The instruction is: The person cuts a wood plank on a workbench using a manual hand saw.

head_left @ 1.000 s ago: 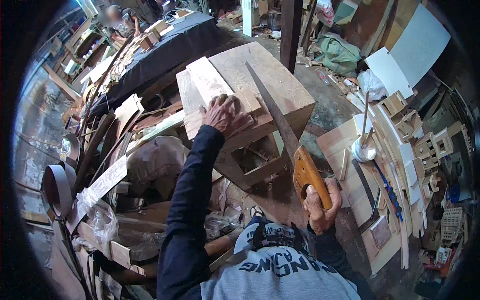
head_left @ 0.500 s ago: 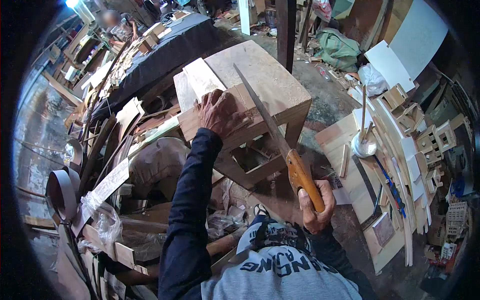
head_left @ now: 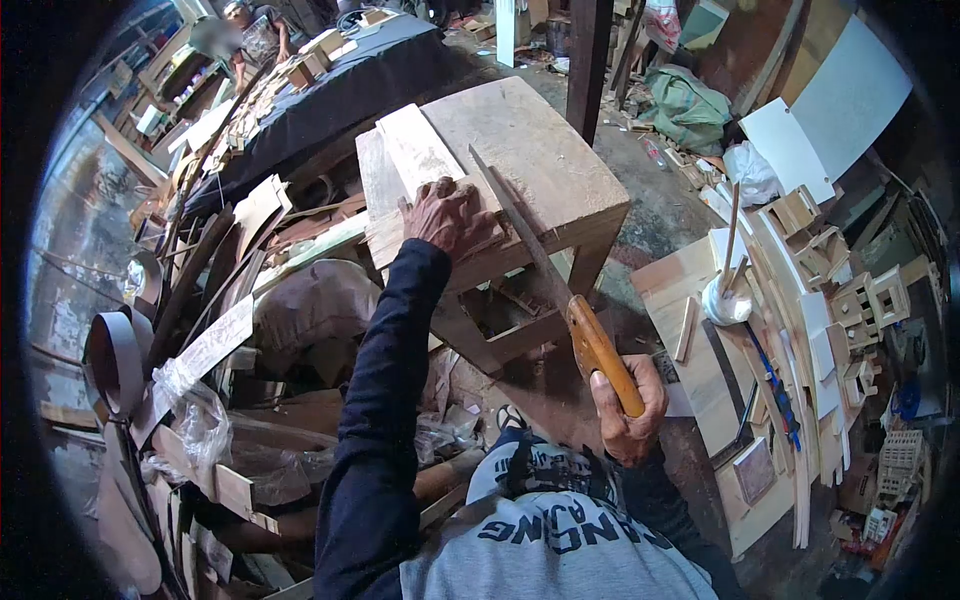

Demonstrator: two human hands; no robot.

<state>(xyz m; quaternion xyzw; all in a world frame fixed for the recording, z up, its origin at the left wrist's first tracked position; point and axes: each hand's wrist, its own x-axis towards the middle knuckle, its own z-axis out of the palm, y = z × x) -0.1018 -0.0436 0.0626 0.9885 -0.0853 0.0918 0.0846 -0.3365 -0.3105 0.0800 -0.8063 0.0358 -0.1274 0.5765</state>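
Observation:
A handsaw [head_left: 592, 345] with a wooden handle is gripped in my right hand [head_left: 632, 408]. Its blade points up and away, lying over the near part of a wooden stool-like bench [head_left: 540, 150]. My left hand [head_left: 447, 218] presses down on a light wooden board [head_left: 418, 148] on the bench top, its fingers bent over the near end. The saw blade is just right of the board and of my left hand. Whether its teeth touch wood I cannot tell.
Another person [head_left: 262, 38] is by a cloth-covered table [head_left: 350, 85] at the upper left. Scrap wood and plastic lie left of the bench. On the right, a plywood sheet [head_left: 685, 280] bears a white pot [head_left: 727, 300], strips and a blue tool. A dark post [head_left: 587, 70] stands behind the bench.
The view has shifted slightly, so the bench appears a little further right. The saw and my right hand sit slightly lower against the bench. My left hand stays on the board.

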